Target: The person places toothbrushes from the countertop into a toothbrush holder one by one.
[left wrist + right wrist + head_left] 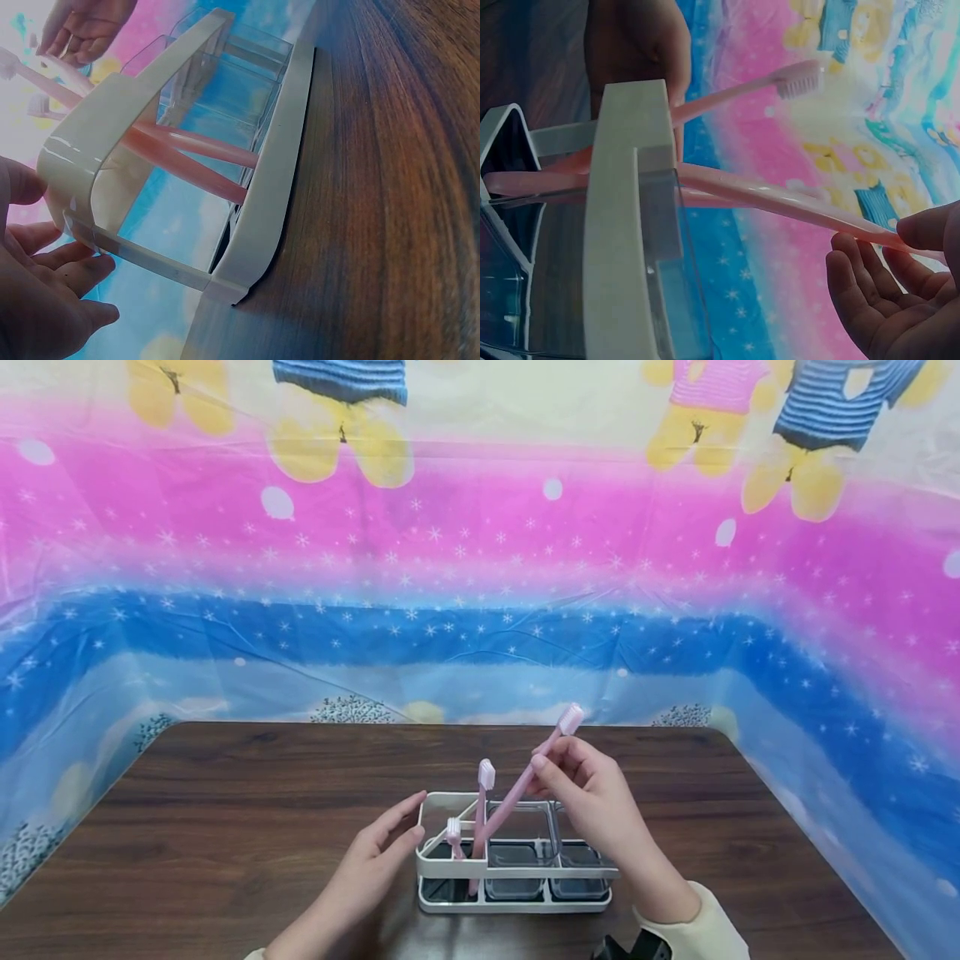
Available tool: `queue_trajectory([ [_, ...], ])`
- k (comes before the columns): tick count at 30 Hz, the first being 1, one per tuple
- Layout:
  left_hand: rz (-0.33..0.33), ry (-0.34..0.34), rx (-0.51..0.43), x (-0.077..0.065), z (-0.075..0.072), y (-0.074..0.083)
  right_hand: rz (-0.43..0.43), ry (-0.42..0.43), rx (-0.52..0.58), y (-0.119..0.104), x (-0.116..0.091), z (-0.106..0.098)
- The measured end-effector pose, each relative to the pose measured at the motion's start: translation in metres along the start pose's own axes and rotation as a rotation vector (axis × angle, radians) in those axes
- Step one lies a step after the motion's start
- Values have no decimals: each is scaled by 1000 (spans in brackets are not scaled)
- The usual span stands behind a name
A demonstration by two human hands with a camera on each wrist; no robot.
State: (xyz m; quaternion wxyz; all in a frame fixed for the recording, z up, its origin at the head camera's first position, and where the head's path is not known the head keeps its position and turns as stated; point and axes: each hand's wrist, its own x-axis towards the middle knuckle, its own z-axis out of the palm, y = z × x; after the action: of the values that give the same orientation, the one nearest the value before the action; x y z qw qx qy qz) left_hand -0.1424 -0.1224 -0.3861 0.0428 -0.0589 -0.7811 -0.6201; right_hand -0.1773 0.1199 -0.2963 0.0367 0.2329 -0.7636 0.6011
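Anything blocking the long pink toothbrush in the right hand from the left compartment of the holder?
Nothing visible. The right hand pinches the long toothbrush, whose lower end already sits in the holder's left compartment beside two other toothbrushes. The left hand touches the holder's left end.

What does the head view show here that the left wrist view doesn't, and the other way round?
Only the head view shows all three pink toothbrushes with their bristle heads: a short one, a middle one and the long toothbrush the right hand pinches, plus the cartoon backdrop.

Only the left wrist view shows the holder's base edge resting on the wood, and handles slanting through the end compartment.

Both show the left hand with its fingers against the holder's left end, and the wooden table.
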Motion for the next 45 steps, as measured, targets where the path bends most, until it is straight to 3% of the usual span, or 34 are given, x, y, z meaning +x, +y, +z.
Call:
queue_trajectory([
  [13, 17, 4, 9, 1, 1, -1, 20, -19, -113, 9, 1, 16],
  [20, 9, 0, 11, 1, 1, -1, -20, -66, -186, 18, -5, 25],
  [27, 11, -4, 5, 0, 1, -1, -25, -89, -256, -8, -16, 34],
  [42, 25, 1, 14, 0, 1, 0, -61, -112, -288, -3, -22, 42],
  [45, 26, 4, 13, 0, 0, 0, -55, -109, -295, 9, -21, 43],
])
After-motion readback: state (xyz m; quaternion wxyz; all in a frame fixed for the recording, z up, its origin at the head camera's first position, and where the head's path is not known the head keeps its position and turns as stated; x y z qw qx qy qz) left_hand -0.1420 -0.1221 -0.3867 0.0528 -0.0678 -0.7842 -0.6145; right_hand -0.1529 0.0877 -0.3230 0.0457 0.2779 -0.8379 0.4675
